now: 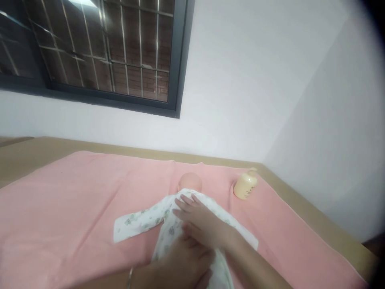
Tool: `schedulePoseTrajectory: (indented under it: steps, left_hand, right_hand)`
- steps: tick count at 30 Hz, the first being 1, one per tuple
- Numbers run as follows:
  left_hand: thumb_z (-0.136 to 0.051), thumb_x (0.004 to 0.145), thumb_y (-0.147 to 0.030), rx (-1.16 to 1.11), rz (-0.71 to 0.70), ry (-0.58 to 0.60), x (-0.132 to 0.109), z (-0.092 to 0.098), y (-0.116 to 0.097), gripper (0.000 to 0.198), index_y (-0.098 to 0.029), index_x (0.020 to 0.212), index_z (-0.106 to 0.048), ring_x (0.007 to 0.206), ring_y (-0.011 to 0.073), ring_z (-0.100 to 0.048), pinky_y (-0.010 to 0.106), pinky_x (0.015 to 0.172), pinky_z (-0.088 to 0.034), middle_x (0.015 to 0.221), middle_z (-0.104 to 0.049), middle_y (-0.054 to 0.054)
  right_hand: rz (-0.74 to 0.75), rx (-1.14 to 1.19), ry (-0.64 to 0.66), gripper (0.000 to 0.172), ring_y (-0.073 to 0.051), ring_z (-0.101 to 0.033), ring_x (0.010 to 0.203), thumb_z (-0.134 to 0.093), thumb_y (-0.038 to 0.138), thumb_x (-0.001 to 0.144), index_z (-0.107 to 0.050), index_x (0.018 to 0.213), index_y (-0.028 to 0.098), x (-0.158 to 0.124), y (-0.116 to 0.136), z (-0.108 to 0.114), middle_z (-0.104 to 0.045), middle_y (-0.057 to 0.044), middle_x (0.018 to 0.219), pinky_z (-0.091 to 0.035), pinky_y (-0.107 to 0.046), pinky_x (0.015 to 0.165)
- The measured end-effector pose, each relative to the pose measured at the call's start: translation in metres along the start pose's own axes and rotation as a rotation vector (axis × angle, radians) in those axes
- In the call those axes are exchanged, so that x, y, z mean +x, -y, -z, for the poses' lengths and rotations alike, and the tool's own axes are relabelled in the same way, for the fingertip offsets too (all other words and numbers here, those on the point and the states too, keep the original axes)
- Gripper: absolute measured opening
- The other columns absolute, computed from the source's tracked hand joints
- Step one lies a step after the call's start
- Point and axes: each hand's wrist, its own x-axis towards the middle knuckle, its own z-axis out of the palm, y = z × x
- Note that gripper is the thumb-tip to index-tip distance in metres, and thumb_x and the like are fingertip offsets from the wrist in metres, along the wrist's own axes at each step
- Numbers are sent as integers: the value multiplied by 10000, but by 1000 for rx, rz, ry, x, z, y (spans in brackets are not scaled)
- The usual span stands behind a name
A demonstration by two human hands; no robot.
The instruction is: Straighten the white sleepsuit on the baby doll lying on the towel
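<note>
A baby doll [190, 181] with a smooth, bald head lies on the pink sheet [90, 192], dressed in a white garment [138, 222] with a green-grey print. Its sleeves spread out to both sides, and no face shows. My right hand [198, 218] rests flat on the upper part of the garment, just below the head, fingers stretched and apart. Closer to me, my left hand [186, 259] is over the lower part of the garment, near the right wrist. Motion blurs its fingers, which look partly bent. The doll's lower body is largely hidden by my hands and the frame edge.
A cream pump bottle [246, 185] with dark lettering stands on the sheet, right of the doll's head. The sheet covers a wooden surface [319, 224] whose border meets the white wall [240, 80]. A dark-framed window [177, 60] with metal bars is at the upper left.
</note>
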Motion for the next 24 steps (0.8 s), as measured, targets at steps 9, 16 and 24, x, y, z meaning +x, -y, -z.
schedulePoseTrajectory:
  steps: [9, 16, 24]
  left_hand:
    - [-465, 870, -291, 19, -6, -16, 4, 7, -2, 195, -171, 928, -608, 971, 219, -573, 401, 977, -413, 972, -663, 63]
    - [-474, 862, -309, -6, 12, 0, 0, 7, -2, 207, -165, 928, -607, 903, 224, -590, 404, 904, -461, 933, -666, 73]
    - [-451, 877, -277, 19, -24, -53, 5, 6, 0, 218, -185, 955, -633, 1025, 216, -584, 411, 1033, -395, 1019, -671, 66]
  right_hand:
    - [-226, 108, 81, 623, -294, -24, 1426, -317, 439, 972, -184, 1501, 137, -26, -1, 7, -90, -96, 1553, -173, -482, 1145]
    - [-35, 25, -12, 470, -209, -138, 1419, -341, 289, 966, -358, 1429, 213, 2, -1, -3, -263, -38, 1522, -94, -450, 1169]
    - [-197, 66, -38, 479, -246, -195, 1404, -244, 369, 1001, -381, 1421, 181, -17, -6, 5, -295, -80, 1505, -199, -447, 1139]
